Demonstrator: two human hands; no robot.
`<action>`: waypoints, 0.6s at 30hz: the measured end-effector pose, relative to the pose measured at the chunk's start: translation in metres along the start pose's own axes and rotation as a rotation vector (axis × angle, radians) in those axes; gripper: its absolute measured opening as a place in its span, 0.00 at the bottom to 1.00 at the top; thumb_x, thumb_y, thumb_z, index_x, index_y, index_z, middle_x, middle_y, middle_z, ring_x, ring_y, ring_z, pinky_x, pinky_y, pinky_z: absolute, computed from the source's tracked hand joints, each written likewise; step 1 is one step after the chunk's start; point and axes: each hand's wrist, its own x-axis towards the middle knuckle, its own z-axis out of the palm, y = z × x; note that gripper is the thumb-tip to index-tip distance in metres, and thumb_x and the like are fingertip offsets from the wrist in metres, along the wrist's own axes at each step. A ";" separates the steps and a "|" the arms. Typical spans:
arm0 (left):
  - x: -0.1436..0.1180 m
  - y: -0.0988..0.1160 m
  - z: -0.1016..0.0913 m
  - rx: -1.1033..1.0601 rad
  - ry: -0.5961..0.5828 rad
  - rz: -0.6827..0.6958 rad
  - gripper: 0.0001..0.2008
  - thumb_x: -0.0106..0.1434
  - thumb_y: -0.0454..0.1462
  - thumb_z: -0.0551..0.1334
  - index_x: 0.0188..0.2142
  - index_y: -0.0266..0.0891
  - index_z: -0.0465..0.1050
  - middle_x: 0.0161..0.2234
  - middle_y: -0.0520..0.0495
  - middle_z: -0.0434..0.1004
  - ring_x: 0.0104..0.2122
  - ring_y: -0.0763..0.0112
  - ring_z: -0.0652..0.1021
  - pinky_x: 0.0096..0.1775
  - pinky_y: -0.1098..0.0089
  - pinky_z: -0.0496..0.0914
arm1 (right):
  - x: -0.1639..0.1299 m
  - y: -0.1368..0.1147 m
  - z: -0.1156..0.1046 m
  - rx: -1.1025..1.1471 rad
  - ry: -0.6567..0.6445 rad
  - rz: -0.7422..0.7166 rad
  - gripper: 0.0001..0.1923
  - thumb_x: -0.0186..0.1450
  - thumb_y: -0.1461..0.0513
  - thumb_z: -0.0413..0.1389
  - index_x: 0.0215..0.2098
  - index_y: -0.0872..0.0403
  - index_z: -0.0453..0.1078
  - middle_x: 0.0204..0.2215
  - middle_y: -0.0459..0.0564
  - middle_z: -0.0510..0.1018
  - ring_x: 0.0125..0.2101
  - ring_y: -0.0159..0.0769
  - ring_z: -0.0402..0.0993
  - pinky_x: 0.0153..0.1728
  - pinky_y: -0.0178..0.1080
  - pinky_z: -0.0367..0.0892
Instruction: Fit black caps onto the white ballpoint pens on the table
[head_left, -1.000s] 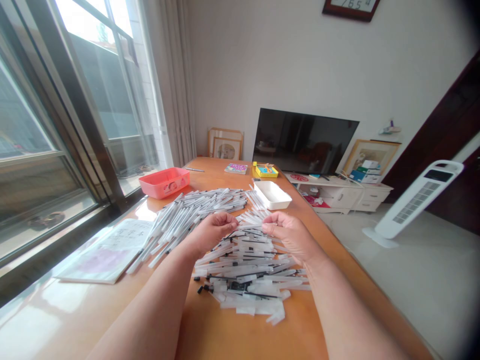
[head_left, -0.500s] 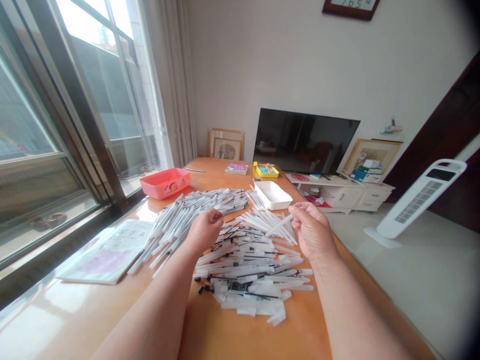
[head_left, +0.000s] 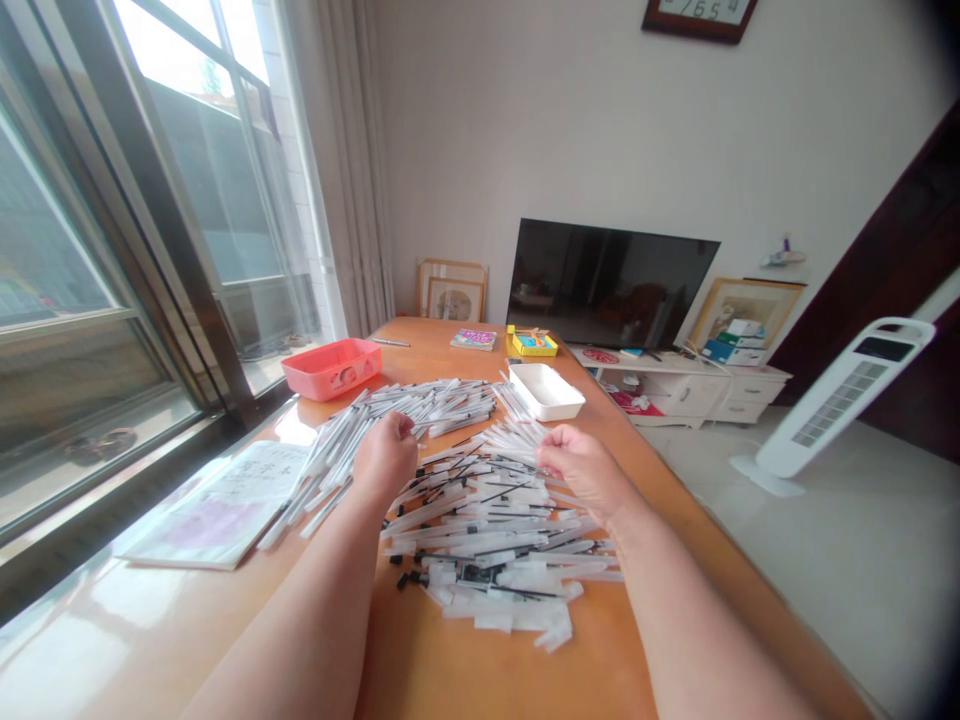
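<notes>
Several frosted pen barrels, black refills and small black caps make up a loose heap (head_left: 502, 535) on the wooden table (head_left: 420, 670). My left hand (head_left: 386, 455) is closed above the left edge of this heap, fingertips pinched; anything in them is hidden. Beyond and to its left spreads a pile of white pens with dark ends (head_left: 442, 400). My right hand (head_left: 581, 465) has its thumb and fingers pressed together at the right side of the heap, beside a bunch of bare white tubes (head_left: 510, 435). Whether a tube is in that pinch cannot be made out.
A pink basket (head_left: 334, 370) stands at the far left, a white tray (head_left: 545, 392) at the right edge. A notebook (head_left: 217, 510) lies on the left. Farther back are a booklet (head_left: 473, 340) and a yellow box (head_left: 534, 345). Window panels border the table's left side.
My right hand has moved left and down, from beside the white tray to the tubes; the white tube it held no longer shows clearly. My left hand has shifted slightly left.
</notes>
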 end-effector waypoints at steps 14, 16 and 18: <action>-0.016 0.011 0.006 0.341 -0.236 0.251 0.20 0.67 0.37 0.50 0.50 0.48 0.77 0.55 0.44 0.78 0.53 0.49 0.73 0.51 0.53 0.67 | 0.008 0.021 0.009 -0.556 0.064 -0.192 0.08 0.62 0.56 0.56 0.30 0.50 0.74 0.24 0.44 0.77 0.26 0.35 0.70 0.26 0.34 0.59; -0.017 0.013 0.006 0.358 -0.250 0.263 0.20 0.69 0.39 0.48 0.49 0.47 0.78 0.54 0.43 0.79 0.54 0.48 0.73 0.51 0.52 0.66 | 0.007 0.022 0.010 -0.554 0.086 -0.185 0.09 0.63 0.56 0.55 0.30 0.50 0.73 0.23 0.43 0.76 0.25 0.34 0.69 0.25 0.34 0.58; -0.018 0.015 0.005 0.370 -0.250 0.278 0.19 0.69 0.39 0.48 0.45 0.46 0.78 0.51 0.41 0.80 0.53 0.49 0.73 0.51 0.52 0.66 | 0.006 0.022 0.011 -0.541 0.100 -0.178 0.09 0.64 0.55 0.55 0.30 0.50 0.72 0.22 0.43 0.75 0.24 0.34 0.69 0.25 0.34 0.57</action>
